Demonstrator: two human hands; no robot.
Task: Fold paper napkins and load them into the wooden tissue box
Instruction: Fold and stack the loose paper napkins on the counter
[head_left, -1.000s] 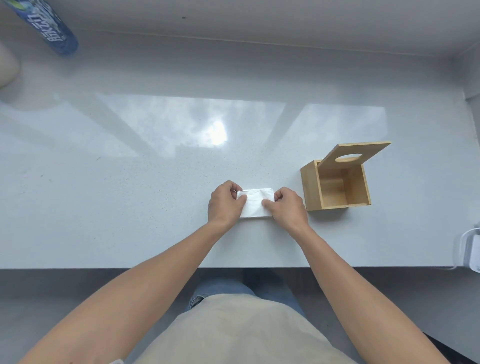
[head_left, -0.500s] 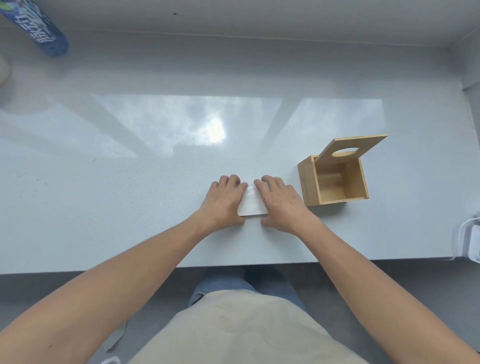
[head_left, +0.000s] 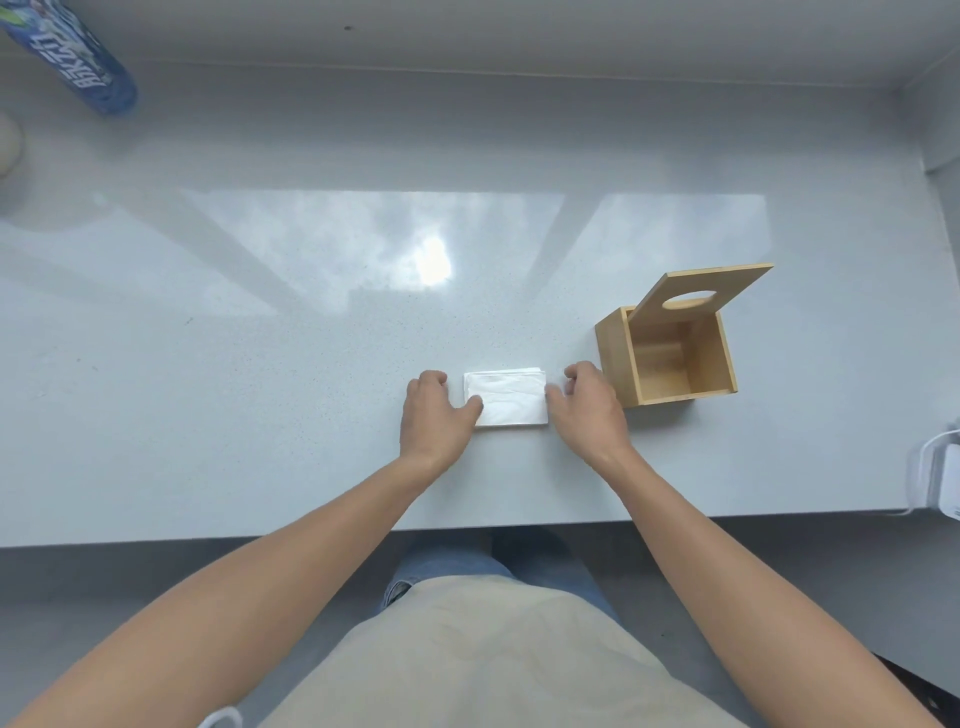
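Note:
A folded white napkin stack (head_left: 506, 397) lies flat on the pale table (head_left: 260, 364), near its front edge. My left hand (head_left: 434, 415) sits at the stack's left side, its thumb resting on the napkin's left edge and its fingers loosely curled on the table. My right hand (head_left: 587, 410) sits at the right side, thumb touching the napkin's right edge, fingers loosely curled. Just right of that hand stands the wooden tissue box (head_left: 613, 358). Its lid (head_left: 727, 283) with an oval hole is tilted up at the back, and the inside shows bare wood.
A blue bottle (head_left: 83, 67) lies at the far left corner beside a pale rounded object (head_left: 8, 148). A white device with a cable (head_left: 940, 483) sits at the table's right front edge. A wall closes the back and right side.
My hands were pressing flat on the napkin, covering most of it. They have slid apart to its left and right edges, so the folded stack is now in plain sight.

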